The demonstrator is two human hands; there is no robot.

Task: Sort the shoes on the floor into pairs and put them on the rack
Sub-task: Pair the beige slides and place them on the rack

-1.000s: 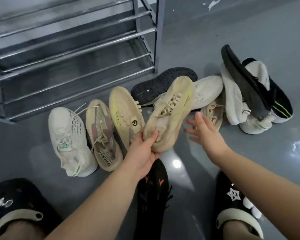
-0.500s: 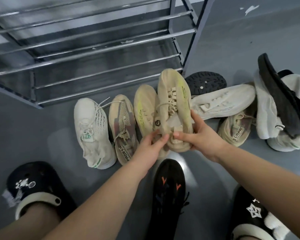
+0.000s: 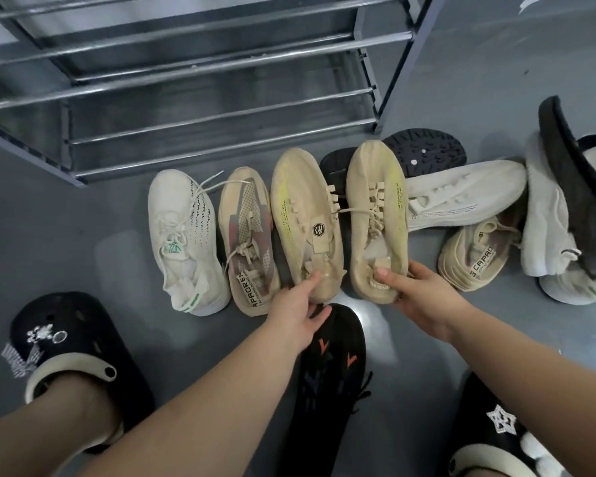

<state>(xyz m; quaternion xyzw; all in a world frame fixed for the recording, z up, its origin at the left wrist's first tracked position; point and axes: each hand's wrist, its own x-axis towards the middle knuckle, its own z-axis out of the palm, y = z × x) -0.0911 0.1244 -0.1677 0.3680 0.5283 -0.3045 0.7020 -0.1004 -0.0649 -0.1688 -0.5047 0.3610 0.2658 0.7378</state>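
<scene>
On the floor [image 3: 66, 235], the left beige shoe [image 3: 305, 222] is pinched at its heel collar by the left hand [image 3: 298, 316]; just beside it, the matching right beige shoe [image 3: 375, 218] is gripped at the heel by the right hand [image 3: 424, 304]. Both long axes are pointed away toward the rack [image 3: 221, 98], which is judged straight ahead.

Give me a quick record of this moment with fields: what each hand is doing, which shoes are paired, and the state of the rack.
left hand: grips heel of the left beige shoe
right hand: grips heel of the right beige shoe
pair in hand: two matching beige shoes with yellow streaks, side by side, toes toward the rack
rack: no shoes on the visible bars
nearest loose shoe: black shoe below the hands
</scene>
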